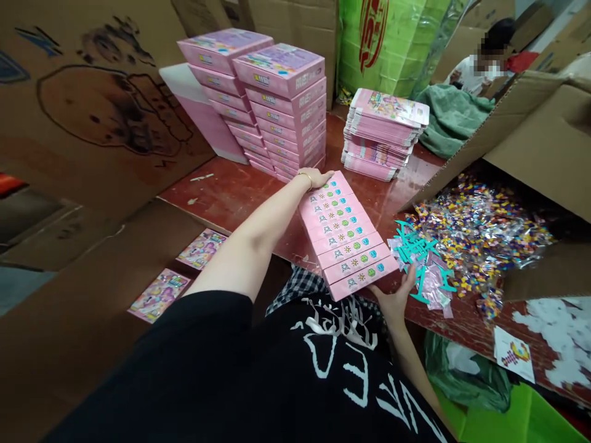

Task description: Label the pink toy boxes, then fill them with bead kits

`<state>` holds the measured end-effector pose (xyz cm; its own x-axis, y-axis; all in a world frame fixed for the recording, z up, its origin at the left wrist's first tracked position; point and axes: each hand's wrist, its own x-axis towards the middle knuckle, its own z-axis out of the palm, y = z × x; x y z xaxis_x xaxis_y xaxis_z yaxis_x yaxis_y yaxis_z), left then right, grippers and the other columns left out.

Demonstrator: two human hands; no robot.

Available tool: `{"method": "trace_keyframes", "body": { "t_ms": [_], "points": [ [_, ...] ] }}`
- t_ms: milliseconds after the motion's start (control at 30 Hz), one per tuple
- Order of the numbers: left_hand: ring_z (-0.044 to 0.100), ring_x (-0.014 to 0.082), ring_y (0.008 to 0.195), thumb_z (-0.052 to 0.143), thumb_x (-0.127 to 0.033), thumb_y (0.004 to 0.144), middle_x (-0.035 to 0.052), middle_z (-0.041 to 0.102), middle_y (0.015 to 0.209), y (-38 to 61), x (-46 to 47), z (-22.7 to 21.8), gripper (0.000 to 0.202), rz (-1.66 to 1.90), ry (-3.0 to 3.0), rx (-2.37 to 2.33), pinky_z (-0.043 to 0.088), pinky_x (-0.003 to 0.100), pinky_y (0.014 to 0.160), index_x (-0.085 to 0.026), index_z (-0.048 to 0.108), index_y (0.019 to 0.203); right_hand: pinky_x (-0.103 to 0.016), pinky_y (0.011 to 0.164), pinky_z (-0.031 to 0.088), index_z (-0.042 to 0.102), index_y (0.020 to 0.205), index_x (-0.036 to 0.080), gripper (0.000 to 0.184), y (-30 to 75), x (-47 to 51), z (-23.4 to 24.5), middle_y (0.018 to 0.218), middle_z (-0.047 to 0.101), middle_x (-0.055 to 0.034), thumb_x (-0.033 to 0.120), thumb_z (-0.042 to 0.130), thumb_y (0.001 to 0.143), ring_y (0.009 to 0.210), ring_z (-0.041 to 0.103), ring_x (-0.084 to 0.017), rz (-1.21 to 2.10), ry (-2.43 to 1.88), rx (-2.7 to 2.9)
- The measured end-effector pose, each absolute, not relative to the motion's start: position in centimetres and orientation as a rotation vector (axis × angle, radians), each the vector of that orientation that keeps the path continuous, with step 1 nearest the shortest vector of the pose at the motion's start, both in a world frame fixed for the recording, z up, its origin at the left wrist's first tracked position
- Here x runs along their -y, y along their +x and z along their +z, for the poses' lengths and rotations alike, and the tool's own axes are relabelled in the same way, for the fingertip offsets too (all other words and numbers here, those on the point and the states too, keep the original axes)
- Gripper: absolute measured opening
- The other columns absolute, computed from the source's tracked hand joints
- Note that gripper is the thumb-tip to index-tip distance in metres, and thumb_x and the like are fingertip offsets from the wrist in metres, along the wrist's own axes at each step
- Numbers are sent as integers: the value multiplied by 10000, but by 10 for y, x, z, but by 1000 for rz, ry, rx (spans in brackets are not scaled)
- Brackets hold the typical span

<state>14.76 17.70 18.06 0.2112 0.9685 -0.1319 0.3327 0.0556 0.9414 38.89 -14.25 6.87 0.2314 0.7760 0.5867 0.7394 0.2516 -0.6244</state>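
Head view: our left hand (316, 178) grips pink boxes (344, 224), right hand (393, 303) half-open against them, cardboard cartons (542, 135) flanking the red table (219, 194).

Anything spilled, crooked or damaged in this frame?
Colourful packets appear to spill from the open carton onto the red table, with loose turquoise pieces scattered beside them rather than contained. The stack of flat pink packs has uneven edges, and the table's surface is scuffed.

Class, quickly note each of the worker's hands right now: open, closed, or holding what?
Left hand: closed on the far end of the row of pink boxes.
Right hand: open, thumb spread, fingers at the near end.
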Motion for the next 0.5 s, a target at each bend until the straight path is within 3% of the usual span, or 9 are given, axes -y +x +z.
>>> {"method": "trace_keyframes", "body": {
  "t_ms": [67,167,333,433,500],
  "points": [
    [495,357,1349,590,-576,868,223,718,1104,145,-183,183,527,545,1564,-1530,376,349,1107,-60,690,837,-678,1154,223,203,1573,277,870,383,144,91,1643,193,-190,405,682,858,1535,147,-364,-71,-1528,1916],
    [523,388,1304,581,-596,856,269,676,1189,146,-189,186,620,332,1610,-1684,388,386,1083,0,711,970,-655,1185,113,299,1550,272,703,370,129,123,1604,331,-159,264,585,908,1504,266,-350,-61,-1440,2425],
    [537,320,1264,432,-608,941,189,668,1223,146,-210,224,677,238,1669,-1601,401,377,1047,-22,703,1146,-625,1178,215,273,1564,267,820,389,102,142,1606,342,-113,291,633,827,1505,258,-366,53,-1278,2520],
    [488,371,1296,308,-656,964,215,652,1188,144,-238,268,823,239,1714,-1406,390,431,1021,54,684,1143,-629,1174,266,256,1571,272,840,422,106,130,1617,316,-117,322,636,823,1502,270,-364,213,-1254,2254],
    [474,418,1295,267,-666,967,243,656,1138,148,-254,289,881,287,1692,-1262,392,473,993,100,686,1081,-608,1155,343,271,1566,260,806,436,116,114,1594,355,-132,363,619,846,1466,355,-351,378,-1304,1997]
  ]
}}
